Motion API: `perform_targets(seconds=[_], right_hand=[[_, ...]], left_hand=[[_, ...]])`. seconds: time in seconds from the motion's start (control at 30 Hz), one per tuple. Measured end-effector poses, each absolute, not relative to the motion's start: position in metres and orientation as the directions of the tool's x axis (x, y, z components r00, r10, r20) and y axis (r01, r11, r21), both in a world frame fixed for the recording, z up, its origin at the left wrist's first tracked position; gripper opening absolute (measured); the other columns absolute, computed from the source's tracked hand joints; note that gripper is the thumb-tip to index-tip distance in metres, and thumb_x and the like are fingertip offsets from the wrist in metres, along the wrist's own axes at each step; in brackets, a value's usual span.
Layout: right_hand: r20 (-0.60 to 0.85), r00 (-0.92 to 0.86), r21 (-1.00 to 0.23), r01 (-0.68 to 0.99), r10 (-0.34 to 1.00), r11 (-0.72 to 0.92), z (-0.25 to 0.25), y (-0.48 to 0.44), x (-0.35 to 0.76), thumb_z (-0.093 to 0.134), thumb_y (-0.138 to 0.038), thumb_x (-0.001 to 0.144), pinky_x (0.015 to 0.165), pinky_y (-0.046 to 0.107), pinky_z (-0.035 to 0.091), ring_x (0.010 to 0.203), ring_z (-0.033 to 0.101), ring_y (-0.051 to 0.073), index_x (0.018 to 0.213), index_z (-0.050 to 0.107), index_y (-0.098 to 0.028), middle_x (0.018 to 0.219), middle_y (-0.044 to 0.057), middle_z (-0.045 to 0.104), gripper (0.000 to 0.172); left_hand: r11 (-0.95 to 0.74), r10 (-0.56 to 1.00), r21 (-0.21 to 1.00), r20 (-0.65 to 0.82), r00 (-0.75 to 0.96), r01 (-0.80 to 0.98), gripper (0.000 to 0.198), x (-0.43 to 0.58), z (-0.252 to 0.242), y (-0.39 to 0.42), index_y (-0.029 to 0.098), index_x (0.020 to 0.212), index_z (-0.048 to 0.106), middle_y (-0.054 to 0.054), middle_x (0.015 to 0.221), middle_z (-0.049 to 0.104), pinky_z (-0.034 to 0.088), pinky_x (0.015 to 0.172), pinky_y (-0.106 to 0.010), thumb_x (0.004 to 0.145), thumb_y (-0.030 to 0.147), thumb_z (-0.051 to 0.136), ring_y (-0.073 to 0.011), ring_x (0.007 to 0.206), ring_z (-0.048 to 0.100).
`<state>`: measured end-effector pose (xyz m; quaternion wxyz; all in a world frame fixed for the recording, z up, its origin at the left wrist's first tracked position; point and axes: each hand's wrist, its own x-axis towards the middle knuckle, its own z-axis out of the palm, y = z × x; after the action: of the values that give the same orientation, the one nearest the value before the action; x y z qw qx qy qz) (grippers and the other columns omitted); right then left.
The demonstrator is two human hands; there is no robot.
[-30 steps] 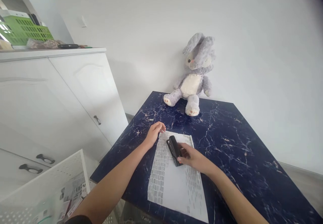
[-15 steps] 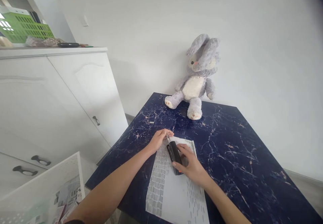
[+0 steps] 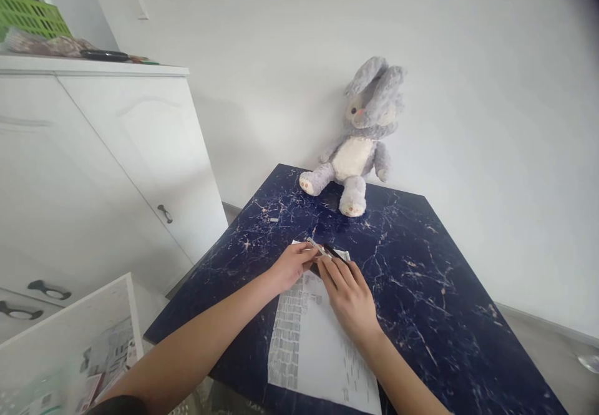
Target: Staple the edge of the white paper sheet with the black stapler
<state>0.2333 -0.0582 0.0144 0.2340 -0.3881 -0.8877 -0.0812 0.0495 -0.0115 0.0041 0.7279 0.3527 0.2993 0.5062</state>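
A black stapler-like tool (image 3: pixel 333 252) with a silver metal strip lies over the far end of a printed white sheet (image 3: pixel 322 346), mostly hidden by the fingers. My left hand (image 3: pixel 291 266) pinches the metal part at its left side, fingers bent together. My right hand (image 3: pixel 346 290) lies over the tool from the right, its fingers wrapped on the body. The sheet rests on the dark blue marbled table (image 3: pixel 402 265) and shows rows of grey marks along its left side and lower right.
A grey plush rabbit (image 3: pixel 353 156) sits at the table's far edge against the wall. White cabinets (image 3: pixel 140 128) stand at the left, below a green basket (image 3: pixel 32 15). A white bin (image 3: pixel 133 315) holding packets is at the lower left. A small pale piece (image 3: pixel 274 219) lies on the table.
My right hand has moved onto the tool's far part, and the tool is now turned and mostly covered. My left fingers have closed on its metal end. The view has shifted slightly.
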Motion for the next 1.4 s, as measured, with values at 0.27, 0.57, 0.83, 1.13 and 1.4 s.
perform_targets(seconds=[0.27, 0.57, 0.83, 1.13, 1.4], right_hand=[[0.407, -0.621, 0.022, 0.740, 0.670, 0.672, 0.023, -0.059, 0.233, 0.039, -0.004, 0.097, 0.115, 0.057, 0.034, 0.131, 0.051, 0.031, 0.149, 0.047, -0.024, 0.145, 0.010, 0.056, 0.056], [0.409, -0.287, -0.516, 0.710, 0.866, 0.479, 0.026, -0.049, 0.245, 0.048, -0.005, 0.082, 0.092, 0.041, 0.053, 0.108, 0.063, 0.027, 0.127, 0.062, -0.023, 0.121, 0.009, 0.067, 0.050], [0.286, -0.399, -0.632, 0.605, 0.871, 0.484, 0.027, -0.051, 0.245, 0.065, -0.014, 0.081, 0.088, 0.040, 0.054, 0.101, 0.064, 0.026, 0.120, 0.064, -0.024, 0.109, 0.007, 0.066, 0.040], [0.727, -0.478, -0.315, 0.406, 0.493, 0.858, 0.029, -0.054, 0.254, 0.060, -0.004, 0.092, 0.092, 0.044, 0.053, 0.114, 0.059, 0.027, 0.141, 0.056, -0.032, 0.128, 0.009, 0.063, 0.056], [0.782, -0.350, -0.359, 0.424, 0.516, 0.831, 0.035, -0.052, 0.259, 0.066, -0.012, 0.089, 0.079, 0.040, 0.054, 0.089, 0.066, 0.023, 0.106, 0.072, -0.027, 0.095, 0.004, 0.073, 0.023]], left_hand=[[0.292, 0.943, 0.789, -0.143, 0.300, -0.541, 0.033, 0.050, 0.002, -0.011, 0.011, 0.094, 0.075, -0.011, 0.094, 0.073, 0.050, 0.085, -0.029, 0.076, 0.036, 0.084, -0.0155, 0.083, 0.067], [0.015, 0.990, 0.916, -0.070, -0.123, -0.401, 0.031, 0.035, 0.004, -0.002, 0.013, 0.098, 0.069, -0.006, 0.082, 0.066, 0.048, 0.065, -0.026, 0.088, 0.042, 0.072, -0.0114, 0.067, 0.059], [-0.250, 0.957, 0.936, 0.277, 0.085, -0.247, 0.043, 0.040, 0.020, -0.014, 0.019, 0.133, 0.058, 0.000, 0.079, 0.046, 0.034, 0.059, -0.025, 0.102, 0.047, 0.045, -0.0091, 0.061, 0.037], [-0.501, 0.745, 0.837, 0.290, 0.601, 0.218, 0.053, 0.038, 0.036, -0.044, 0.022, 0.153, 0.024, -0.006, 0.094, 0.065, 0.049, 0.078, -0.032, 0.104, 0.035, 0.039, -0.0168, 0.080, 0.062], [-0.607, 0.760, 0.714, 0.393, 0.518, 0.349, 0.039, 0.037, 0.039, -0.043, 0.021, 0.137, 0.041, -0.007, 0.101, 0.073, 0.051, 0.075, -0.028, 0.102, 0.040, 0.046, -0.0170, 0.083, 0.070]])
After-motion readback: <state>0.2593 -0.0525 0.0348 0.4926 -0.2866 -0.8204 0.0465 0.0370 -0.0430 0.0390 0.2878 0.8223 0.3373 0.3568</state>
